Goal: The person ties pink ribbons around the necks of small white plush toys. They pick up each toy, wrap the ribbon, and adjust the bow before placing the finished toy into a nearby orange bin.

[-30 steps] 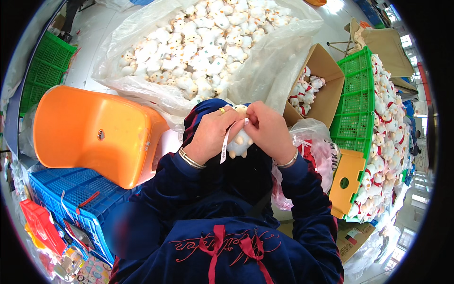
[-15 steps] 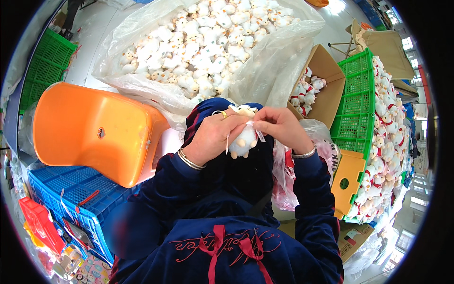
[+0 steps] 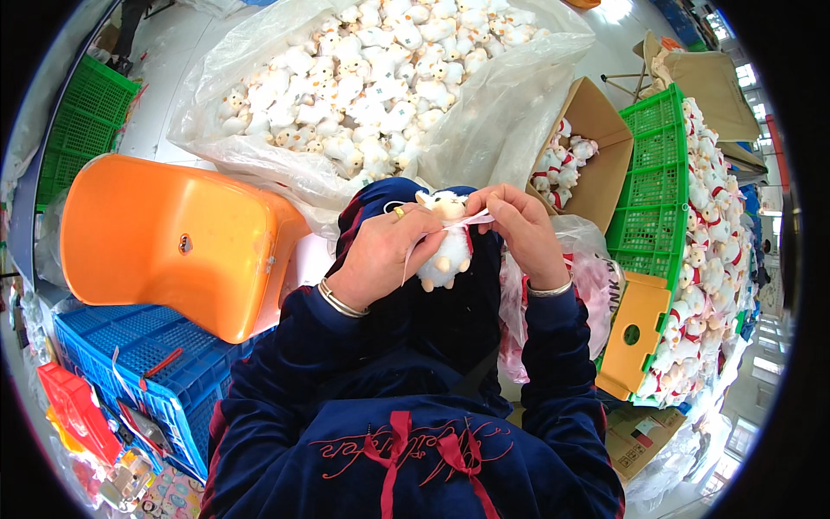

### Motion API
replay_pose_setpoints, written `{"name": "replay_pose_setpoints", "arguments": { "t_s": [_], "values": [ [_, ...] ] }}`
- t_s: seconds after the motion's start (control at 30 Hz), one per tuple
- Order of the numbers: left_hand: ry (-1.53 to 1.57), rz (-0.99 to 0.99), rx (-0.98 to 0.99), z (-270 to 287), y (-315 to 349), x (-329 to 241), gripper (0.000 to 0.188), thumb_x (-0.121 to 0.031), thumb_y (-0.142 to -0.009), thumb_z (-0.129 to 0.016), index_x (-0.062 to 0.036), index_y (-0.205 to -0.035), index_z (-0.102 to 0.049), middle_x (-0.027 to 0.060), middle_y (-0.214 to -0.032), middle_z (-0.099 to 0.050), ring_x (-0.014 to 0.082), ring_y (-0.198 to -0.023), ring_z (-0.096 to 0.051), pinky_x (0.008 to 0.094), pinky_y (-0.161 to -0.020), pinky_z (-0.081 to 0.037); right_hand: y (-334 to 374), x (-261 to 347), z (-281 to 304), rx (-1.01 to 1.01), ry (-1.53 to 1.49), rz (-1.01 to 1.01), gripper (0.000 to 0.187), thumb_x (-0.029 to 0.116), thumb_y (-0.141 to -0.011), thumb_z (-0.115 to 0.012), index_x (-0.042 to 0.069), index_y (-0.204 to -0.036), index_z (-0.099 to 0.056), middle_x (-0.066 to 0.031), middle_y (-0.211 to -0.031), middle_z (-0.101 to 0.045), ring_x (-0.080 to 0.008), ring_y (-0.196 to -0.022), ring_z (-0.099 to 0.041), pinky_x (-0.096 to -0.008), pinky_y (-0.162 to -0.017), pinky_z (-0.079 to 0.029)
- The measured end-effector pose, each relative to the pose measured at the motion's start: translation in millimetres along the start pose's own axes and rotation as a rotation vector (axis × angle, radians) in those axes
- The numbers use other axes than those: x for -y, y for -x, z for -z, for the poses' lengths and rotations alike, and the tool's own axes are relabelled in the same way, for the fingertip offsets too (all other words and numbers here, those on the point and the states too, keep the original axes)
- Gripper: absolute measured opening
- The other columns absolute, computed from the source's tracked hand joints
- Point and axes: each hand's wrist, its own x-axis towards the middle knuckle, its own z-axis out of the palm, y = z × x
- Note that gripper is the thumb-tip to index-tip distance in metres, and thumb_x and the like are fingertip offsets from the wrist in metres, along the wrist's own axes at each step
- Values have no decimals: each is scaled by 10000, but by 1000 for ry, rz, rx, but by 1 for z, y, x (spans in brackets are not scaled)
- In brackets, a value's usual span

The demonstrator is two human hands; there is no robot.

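Observation:
A small white plush animal (image 3: 444, 252) with tan feet and a cream head rests on my lap, its belly toward me. A pale pink ribbon (image 3: 468, 221) runs across its neck, and some red shows beside it. My left hand (image 3: 387, 253), with a ring and bangles, pinches the ribbon at the toy's left side; one ribbon end hangs below the fingers. My right hand (image 3: 525, 232) pinches the other stretch of ribbon between thumb and fingers at the toy's right. A thin white loop sticks out near my left fingers.
Ahead lies a large clear plastic bag (image 3: 216, 138) full of white plush toys. To the right stand a cardboard box (image 3: 596, 130) and a green crate (image 3: 644, 182) with red-trimmed toys. On the left are an orange chair (image 3: 164, 242) and a blue crate (image 3: 130, 346).
My right hand has drawn slightly away to the right and up, and the ribbon now stretches between my hands. Red trim has come into sight at the toy's neck.

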Motion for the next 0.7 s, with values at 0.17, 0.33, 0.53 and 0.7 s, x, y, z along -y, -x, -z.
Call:
{"name": "replay_pose_setpoints", "arguments": {
  "t_s": [0.17,0.33,0.53,0.7],
  "values": [
    [48,-58,3,2,2,0,141,-3,-900,-753,-33,-965,-631,129,-991,-726,296,-864,-721,344,-764,-572,4,-3,-13,8,-312,8,253,238,-1114,-522,31,-978,-571,-108,-982,-680,-150,-807,-602,-278,-679,-489],
    [37,-1,0,4,9,7,127,7,-928,-717,-31,-988,-611,140,-1043,-725,308,-892,-720,348,-770,-569,-2,-17,-8,55,-223,-30,258,234,-1122,-515,68,-924,-503,-15,-796,-544,-54,-607,-379,-204,-504,-299],
    [9,-29,-31,11,9,7,86,11,-950,-707,-30,-985,-640,112,-994,-716,246,-843,-699,319,-747,-551,4,-20,-21,24,86,141,51,75,-1035,-603,66,-1023,-554,26,-884,-564,-31,-725,-486,-201,-618,-414],
    [278,169,-5,6,9,-3,111,4,-958,-721,-28,-1064,-716,48,-968,-701,113,-830,-641,248,-718,-504,9,-17,-35,76,491,242,201,64,-899,-730,47,-1082,-649,-10,-893,-622,-83,-723,-575,-251,-629,-472]
  ]
}}
